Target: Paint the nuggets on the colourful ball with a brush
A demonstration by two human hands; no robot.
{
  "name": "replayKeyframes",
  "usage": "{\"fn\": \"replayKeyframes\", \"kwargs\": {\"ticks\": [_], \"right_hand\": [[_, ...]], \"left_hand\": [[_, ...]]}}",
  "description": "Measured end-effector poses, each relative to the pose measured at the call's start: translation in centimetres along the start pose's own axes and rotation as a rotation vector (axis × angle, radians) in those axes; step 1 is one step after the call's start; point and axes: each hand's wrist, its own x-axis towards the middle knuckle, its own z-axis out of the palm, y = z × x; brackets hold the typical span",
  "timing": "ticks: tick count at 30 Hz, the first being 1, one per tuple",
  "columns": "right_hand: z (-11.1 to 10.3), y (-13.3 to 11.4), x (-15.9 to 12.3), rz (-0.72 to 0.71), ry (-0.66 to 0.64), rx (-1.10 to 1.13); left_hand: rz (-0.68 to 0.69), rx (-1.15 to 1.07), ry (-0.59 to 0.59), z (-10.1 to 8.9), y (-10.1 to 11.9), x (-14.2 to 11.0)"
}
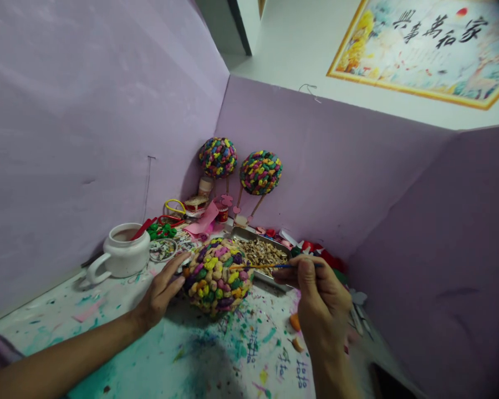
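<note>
A ball covered in peanuts point(218, 277), many painted yellow, green, pink, purple or orange and others bare tan, rests on the paint-stained table. My left hand point(160, 291) steadies it from the left side, thumb toward me; some of its fingertips are hidden behind the ball. In a pinch grip, my right hand point(322, 291) holds a thin paintbrush point(285, 266) with a blue handle, nearly level. The brush's tip end reaches the right front face of the ball; whether bristles touch is too small to tell.
Behind the ball lies a metal tray point(270, 280) of broken shells. A white mug point(127, 255) stands at the left. Two finished-looking colourful balls on sticks point(260, 173) lean near the purple wall. Yellow-handled scissors point(175, 207) and craft scraps crowd the back; orange pieces point(295, 322) lie right.
</note>
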Motion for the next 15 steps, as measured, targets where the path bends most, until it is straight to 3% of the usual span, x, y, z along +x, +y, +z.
{"fn": "replayKeyframes", "kwargs": {"ticks": [9,15], "right_hand": [[0.32,0.05,-0.23,-0.015,-0.032,-0.028],[0.41,-0.01,-0.2,-0.018,-0.066,-0.033]], "left_hand": [[-0.008,0.0,0.042,0.14,0.75,-0.05],[-0.014,0.032,-0.001,-0.18,0.16,0.05]]}}
